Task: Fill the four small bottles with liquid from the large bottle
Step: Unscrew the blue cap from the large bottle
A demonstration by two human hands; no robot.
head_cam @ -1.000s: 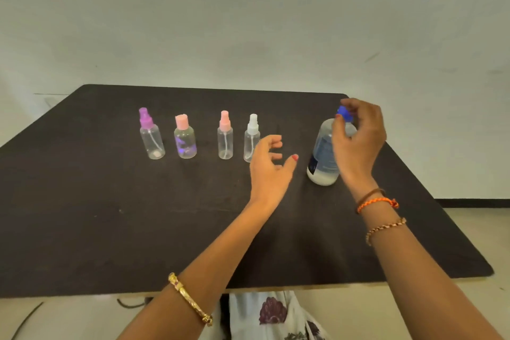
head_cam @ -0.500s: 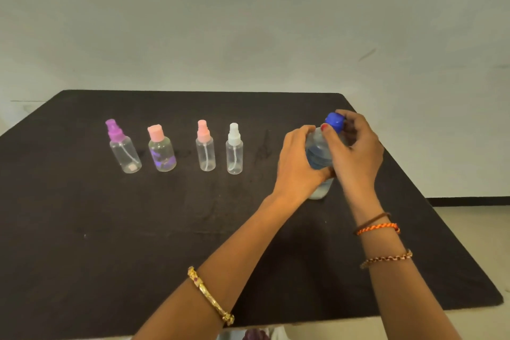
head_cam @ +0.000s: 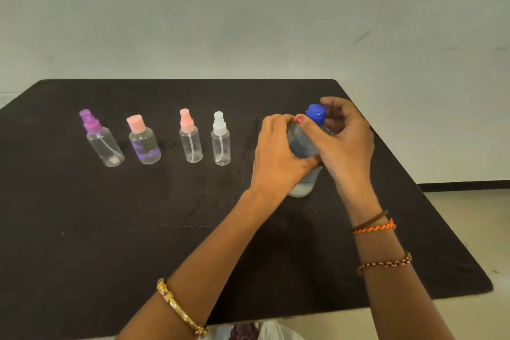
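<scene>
Labels: none readable; only a blue patch shows through the large bottle [head_cam: 303, 174], any writing hidden behind my fingers. Bottle stands upright on the black table [head_cam: 82, 243], right of centre. My left hand [head_cam: 278, 157] wraps its clear body, fingers curled round the near side. My right hand [head_cam: 346, 141] arches over the top, thumb and fingertips pinching the blue cap [head_cam: 316, 113], which sits on the neck. Four small bottles stand in a row to the left, apart from each other: purple sprayer [head_cam: 102, 141], pink-capped bottle [head_cam: 143, 143] with a purple tint inside, pink sprayer [head_cam: 190, 138], white sprayer [head_cam: 221, 141]. A second ago my left hand hung open short of the bottle; now it grips.
</scene>
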